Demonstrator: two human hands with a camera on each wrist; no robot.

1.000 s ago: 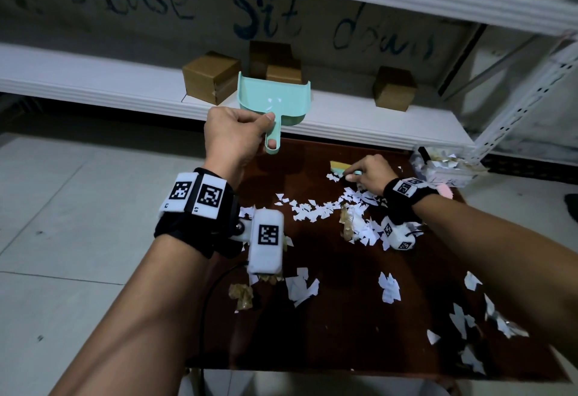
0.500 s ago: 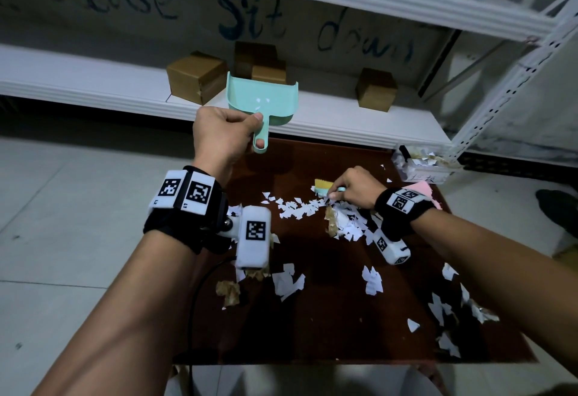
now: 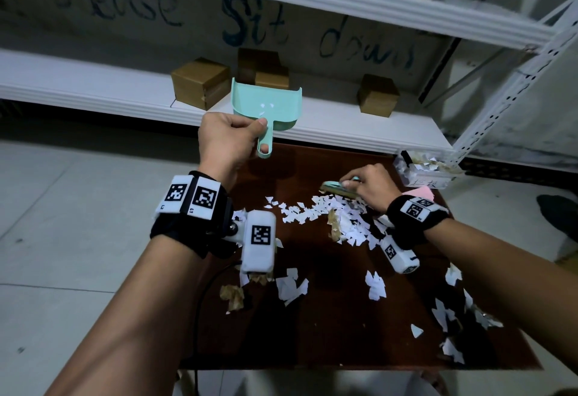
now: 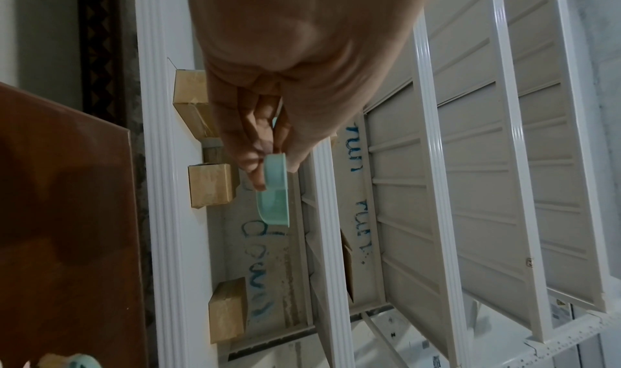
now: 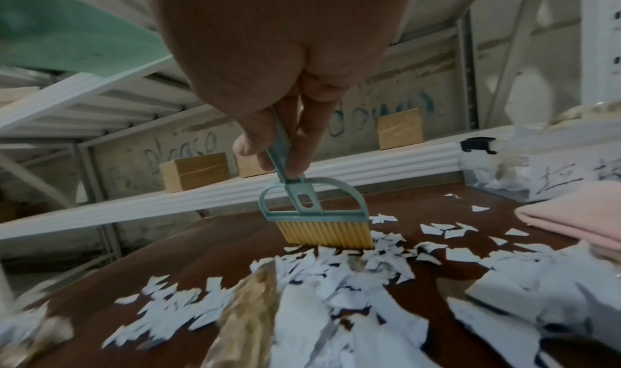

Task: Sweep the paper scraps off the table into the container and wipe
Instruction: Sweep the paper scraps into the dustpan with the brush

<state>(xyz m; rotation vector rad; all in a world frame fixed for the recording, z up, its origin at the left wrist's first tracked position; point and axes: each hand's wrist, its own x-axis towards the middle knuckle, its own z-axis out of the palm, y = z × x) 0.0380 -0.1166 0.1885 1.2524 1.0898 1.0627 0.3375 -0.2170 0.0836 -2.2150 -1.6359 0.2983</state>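
My left hand [image 3: 230, 139] holds a mint-green dustpan [image 3: 266, 107] by its handle, raised above the table's far left edge; in the left wrist view the dustpan [image 4: 273, 201] shows edge-on past my fingers. My right hand [image 3: 367, 186] grips a small teal brush [image 5: 314, 211] with yellow bristles, its bristles resting on the dark brown table [image 3: 337, 326] behind a heap of white paper scraps [image 3: 341, 217]. More paper scraps [image 3: 450, 317] and some brown scraps [image 3: 233, 295] lie scattered over the near half of the table.
A clear plastic container [image 3: 423, 170] holding scraps stands at the table's far right corner, with a folded pink cloth [image 3: 420, 192] beside it. White metal shelving [image 3: 344, 126] with cardboard boxes [image 3: 200, 82] runs behind the table. Tiled floor lies to the left.
My right hand has drawn the brush a little to the right along the far side of the scrap heap. The dustpan stays held up in my left hand.
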